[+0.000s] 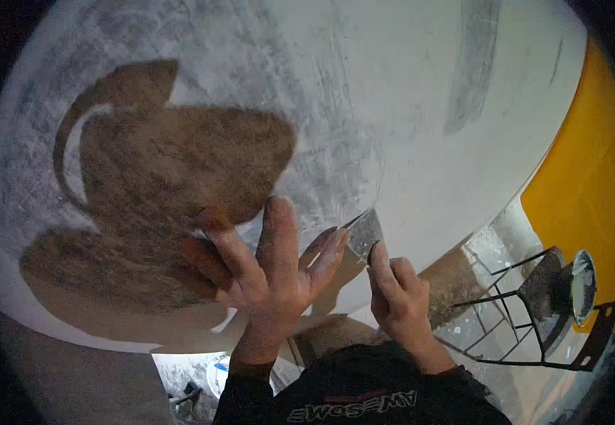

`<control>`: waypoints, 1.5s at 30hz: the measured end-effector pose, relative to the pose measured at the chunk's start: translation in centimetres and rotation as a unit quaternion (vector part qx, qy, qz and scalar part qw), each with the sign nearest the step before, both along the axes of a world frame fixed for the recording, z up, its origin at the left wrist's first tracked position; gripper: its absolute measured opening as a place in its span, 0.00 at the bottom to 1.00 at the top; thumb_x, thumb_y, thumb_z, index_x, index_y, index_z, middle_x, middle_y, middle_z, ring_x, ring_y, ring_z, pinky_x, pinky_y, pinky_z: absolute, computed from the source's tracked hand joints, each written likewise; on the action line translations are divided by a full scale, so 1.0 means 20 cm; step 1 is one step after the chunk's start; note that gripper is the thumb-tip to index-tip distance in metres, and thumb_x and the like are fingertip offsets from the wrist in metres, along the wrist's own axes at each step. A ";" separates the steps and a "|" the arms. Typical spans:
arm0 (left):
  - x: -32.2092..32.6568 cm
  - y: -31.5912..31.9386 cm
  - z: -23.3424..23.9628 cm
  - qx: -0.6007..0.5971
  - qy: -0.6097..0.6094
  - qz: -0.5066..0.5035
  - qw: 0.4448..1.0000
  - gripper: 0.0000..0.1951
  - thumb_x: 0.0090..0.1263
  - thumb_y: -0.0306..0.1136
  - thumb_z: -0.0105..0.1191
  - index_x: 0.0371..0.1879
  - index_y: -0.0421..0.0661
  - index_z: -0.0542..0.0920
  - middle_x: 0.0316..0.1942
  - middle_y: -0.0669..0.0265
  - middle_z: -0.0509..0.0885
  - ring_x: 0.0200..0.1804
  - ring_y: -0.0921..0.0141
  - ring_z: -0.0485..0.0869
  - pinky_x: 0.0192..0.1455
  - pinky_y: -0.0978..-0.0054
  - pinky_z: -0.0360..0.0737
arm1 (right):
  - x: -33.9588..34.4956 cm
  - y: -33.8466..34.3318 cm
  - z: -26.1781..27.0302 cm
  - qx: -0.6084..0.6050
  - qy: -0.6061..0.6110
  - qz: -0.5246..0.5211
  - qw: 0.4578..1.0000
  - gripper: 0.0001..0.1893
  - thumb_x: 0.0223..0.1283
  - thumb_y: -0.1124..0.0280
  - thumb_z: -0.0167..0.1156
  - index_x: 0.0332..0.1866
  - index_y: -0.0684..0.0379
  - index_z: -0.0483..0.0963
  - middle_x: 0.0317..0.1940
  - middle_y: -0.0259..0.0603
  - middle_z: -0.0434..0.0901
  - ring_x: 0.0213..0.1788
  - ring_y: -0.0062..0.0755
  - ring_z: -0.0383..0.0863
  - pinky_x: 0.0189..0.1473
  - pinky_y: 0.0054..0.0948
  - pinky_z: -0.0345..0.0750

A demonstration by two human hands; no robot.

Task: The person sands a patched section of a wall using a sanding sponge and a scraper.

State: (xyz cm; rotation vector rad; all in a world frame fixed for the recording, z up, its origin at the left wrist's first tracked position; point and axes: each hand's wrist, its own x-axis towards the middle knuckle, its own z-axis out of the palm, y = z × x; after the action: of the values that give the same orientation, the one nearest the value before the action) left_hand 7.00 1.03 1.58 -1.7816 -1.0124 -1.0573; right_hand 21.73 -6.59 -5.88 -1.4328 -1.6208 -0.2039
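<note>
A white wall surface [419,106] fills most of the view, smeared with grey-white filler over a broad patch [323,138]. My right hand [400,297] grips a putty knife [366,234], its index finger stretched along the tool. The wide blade lies at the lower edge of the smeared patch, apparently against the wall. To its left is my left hand [275,265], fingers spread and holding nothing. Its fingertips are at the wall; whether all of them touch is unclear. A large brown shadow falls across the wall above and left of that hand.
At the lower right stands a black metal frame [530,319] beside a round container [583,289] with pale paste on it. Behind them is a yellow surface [573,159]. Below the wall's lower edge, a white bucket [217,377] shows on a spattered floor [180,372].
</note>
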 end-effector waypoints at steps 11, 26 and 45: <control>0.01 -0.04 0.05 0.006 0.047 0.041 0.998 0.40 0.53 0.63 0.49 0.61 0.47 0.64 0.64 0.39 0.48 0.64 0.39 0.51 0.59 0.38 0.49 | 0.02 -0.03 0.07 -0.040 0.008 0.027 0.999 0.38 0.35 0.81 0.60 0.61 0.53 0.62 0.25 0.35 0.67 0.21 0.29 0.73 0.21 0.26 0.73; 0.00 -0.01 0.00 -0.013 0.003 -0.016 1.000 0.39 0.51 0.68 0.44 0.57 0.53 0.70 0.63 0.37 0.49 0.65 0.38 0.43 0.58 0.31 0.31 | 0.04 -0.01 0.11 -0.004 0.015 0.049 0.999 0.38 0.36 0.82 0.60 0.62 0.55 0.61 0.25 0.36 0.65 0.22 0.30 0.72 0.20 0.27 0.73; -0.02 -0.04 0.02 -0.021 0.044 0.021 0.999 0.40 0.55 0.62 0.47 0.61 0.45 0.63 0.65 0.39 0.46 0.65 0.40 0.45 0.61 0.41 0.47 | 0.03 -0.02 0.11 -0.028 0.028 0.048 0.998 0.38 0.37 0.82 0.59 0.62 0.52 0.61 0.25 0.36 0.66 0.22 0.30 0.73 0.21 0.27 0.73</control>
State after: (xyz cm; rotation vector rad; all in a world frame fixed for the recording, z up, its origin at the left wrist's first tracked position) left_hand 6.56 0.32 2.01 -1.8167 -1.0189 -0.9304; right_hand 22.25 -6.99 -3.59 -1.3868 -1.6565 -0.0616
